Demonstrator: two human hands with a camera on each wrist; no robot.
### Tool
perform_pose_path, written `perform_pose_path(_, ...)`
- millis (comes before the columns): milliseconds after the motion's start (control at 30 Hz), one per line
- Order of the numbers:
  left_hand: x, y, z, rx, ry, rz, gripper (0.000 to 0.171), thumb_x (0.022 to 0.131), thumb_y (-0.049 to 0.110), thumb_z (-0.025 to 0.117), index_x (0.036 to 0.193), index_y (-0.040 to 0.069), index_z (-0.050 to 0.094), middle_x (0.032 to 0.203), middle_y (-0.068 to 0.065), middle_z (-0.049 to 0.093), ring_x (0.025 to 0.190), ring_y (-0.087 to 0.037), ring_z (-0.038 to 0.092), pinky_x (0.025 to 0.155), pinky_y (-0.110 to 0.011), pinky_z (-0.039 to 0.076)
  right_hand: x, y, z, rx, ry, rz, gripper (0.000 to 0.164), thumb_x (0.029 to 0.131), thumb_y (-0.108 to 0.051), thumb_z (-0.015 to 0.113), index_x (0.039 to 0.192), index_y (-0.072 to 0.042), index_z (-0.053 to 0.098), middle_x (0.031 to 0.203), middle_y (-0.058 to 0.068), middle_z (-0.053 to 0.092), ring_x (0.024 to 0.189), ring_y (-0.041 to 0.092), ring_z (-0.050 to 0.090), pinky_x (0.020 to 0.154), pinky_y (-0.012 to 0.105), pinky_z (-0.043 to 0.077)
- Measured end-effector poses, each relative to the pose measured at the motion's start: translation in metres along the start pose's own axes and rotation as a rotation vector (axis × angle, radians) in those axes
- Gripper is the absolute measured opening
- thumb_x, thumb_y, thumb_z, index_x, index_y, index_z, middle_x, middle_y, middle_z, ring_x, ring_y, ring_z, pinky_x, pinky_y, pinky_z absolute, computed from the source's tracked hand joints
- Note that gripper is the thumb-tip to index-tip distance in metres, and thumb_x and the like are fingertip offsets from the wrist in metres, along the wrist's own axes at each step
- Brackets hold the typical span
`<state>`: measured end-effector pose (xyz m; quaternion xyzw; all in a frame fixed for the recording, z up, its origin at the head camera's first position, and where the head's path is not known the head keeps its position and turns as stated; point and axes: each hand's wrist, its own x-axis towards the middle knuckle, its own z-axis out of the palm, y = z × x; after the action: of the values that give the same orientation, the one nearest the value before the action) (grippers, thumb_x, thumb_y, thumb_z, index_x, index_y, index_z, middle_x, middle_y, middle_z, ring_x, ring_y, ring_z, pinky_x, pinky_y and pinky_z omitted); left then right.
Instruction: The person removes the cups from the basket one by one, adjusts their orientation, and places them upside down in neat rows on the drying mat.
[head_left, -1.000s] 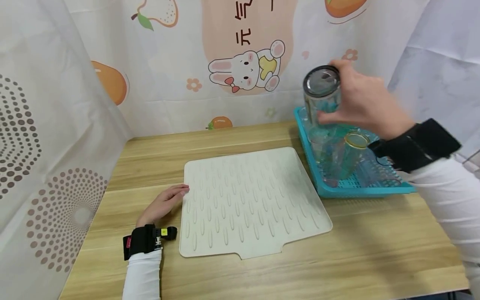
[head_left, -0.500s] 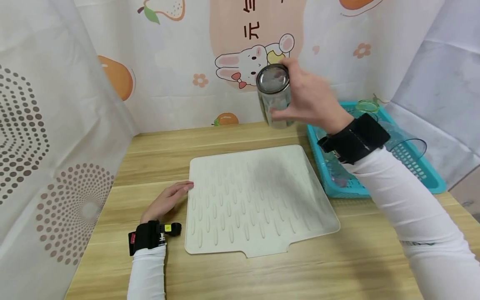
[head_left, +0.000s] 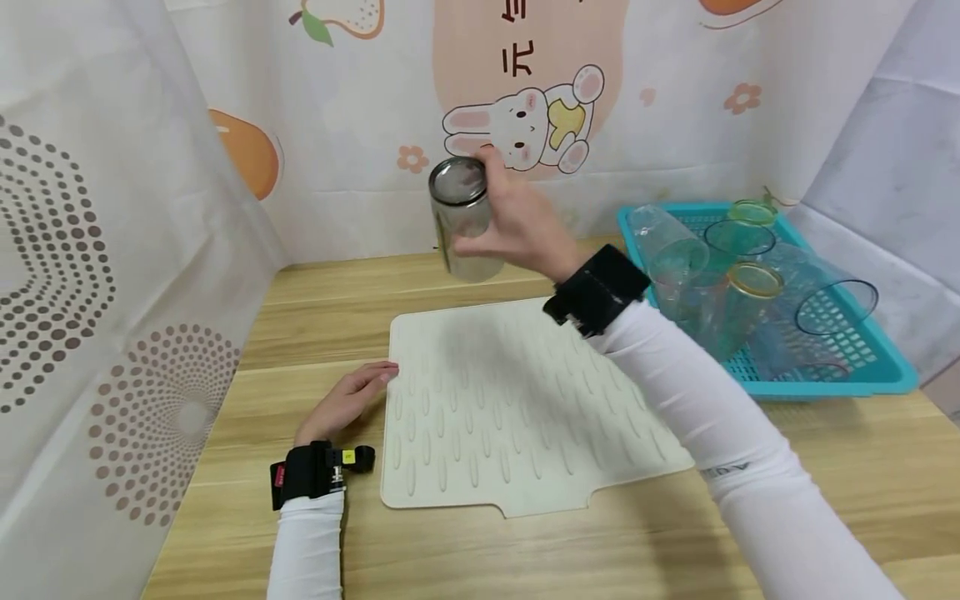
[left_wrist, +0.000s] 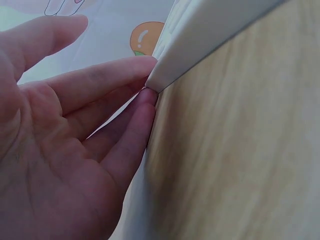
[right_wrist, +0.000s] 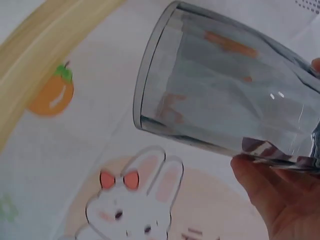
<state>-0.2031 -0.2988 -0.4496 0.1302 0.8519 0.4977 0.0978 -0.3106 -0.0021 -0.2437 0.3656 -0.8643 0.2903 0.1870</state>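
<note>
My right hand [head_left: 525,218] grips a clear greyish drinking glass [head_left: 456,223] and holds it in the air above the far left part of a white ridged mat [head_left: 468,450]. The dark-ringed end of the glass [right_wrist: 210,85] points up. In the right wrist view its wide rim lies away from the fingers and tilts towards the table. My left hand [head_left: 348,402] rests at the mat's left edge. In the left wrist view, its fairly straight fingers [left_wrist: 105,90] touch that edge with their tips, and the thumb stands apart.
On the right stands a turquoise plastic basket [head_left: 832,389] holding several tinted glasses, among them an amber-rimmed glass [head_left: 753,281] and a blue-rimmed glass [head_left: 836,306] leaning sideways. A printed curtain [head_left: 352,192] hangs behind the wooden table [head_left: 420,558].
My right hand has carried the glass leftward from over the basket to above the mat, a little lower at the end. My left hand has stayed at the mat's edge.
</note>
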Motion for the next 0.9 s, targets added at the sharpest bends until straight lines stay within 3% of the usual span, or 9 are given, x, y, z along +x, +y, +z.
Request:
perform_pose_path(133, 0.003, 0.0, 0.002, 0.018, 0.007, 0.005, 0.044, 0.104, 0.028, 0.044, 0.134, -0.004, 0.053, 0.142, -0.019, 0.045, 0.134, -0.035, 0.036, 0.108, -0.052, 0.028, 0.001, -0.008, 0.031, 0.032, 0.006, 0.069, 0.095, 0.066, -0.03, 0.083, 0.138, 0.002, 0.029, 0.107, 0.015, 0.063, 0.086, 0.027, 0.061, 0.075, 0.039, 0.05)
perform_pose_path(333, 0.003, 0.0, 0.002, 0.033, 0.023, 0.014, 0.042, 0.104, 0.025, 0.047, 0.132, -0.006, 0.055, 0.14, -0.021, 0.047, 0.133, -0.037, 0.038, 0.108, -0.053, 0.028, 0.0, -0.01, 0.07, 0.03, 0.001, 0.082, 0.095, 0.066, -0.032, 0.083, 0.137, 0.003, 0.03, 0.096, 0.012, 0.065, 0.075, 0.024, 0.062, 0.068, 0.036, 0.051)
perform_pose_path(467, 0.002, 0.0, 0.003, 0.023, 0.022, 0.009, 0.042, 0.103, 0.025, 0.048, 0.132, -0.005, 0.055, 0.141, -0.02, 0.046, 0.133, -0.035, 0.038, 0.107, -0.052, 0.029, -0.002, -0.009, 0.087, 0.045, -0.027, 0.093, 0.093, 0.069, -0.031, 0.082, 0.138, 0.004, 0.03, 0.096, 0.013, 0.065, 0.075, 0.025, 0.063, 0.067, 0.036, 0.052)
perform_pose_path(700, 0.004, 0.002, 0.005, 0.023, 0.022, 0.014, 0.041, 0.103, 0.023, 0.05, 0.132, -0.005, 0.055, 0.141, -0.02, 0.045, 0.133, -0.036, 0.038, 0.107, -0.053, 0.03, -0.004, -0.003, 0.116, 0.116, -0.065, 0.136, 0.092, 0.072, -0.03, 0.083, 0.138, 0.004, 0.028, 0.108, 0.014, 0.063, 0.09, 0.025, 0.063, 0.071, 0.035, 0.052)
perform_pose_path(900, 0.002, 0.002, 0.006, 0.046, 0.01, -0.004, 0.044, 0.102, 0.027, 0.05, 0.134, -0.004, 0.053, 0.143, -0.02, 0.043, 0.132, -0.036, 0.039, 0.106, -0.053, 0.032, -0.009, 0.005, 0.142, 0.121, -0.144, 0.173, 0.095, 0.074, -0.032, 0.083, 0.141, 0.005, 0.026, 0.105, 0.014, 0.064, 0.079, 0.021, 0.064, 0.065, 0.031, 0.051)
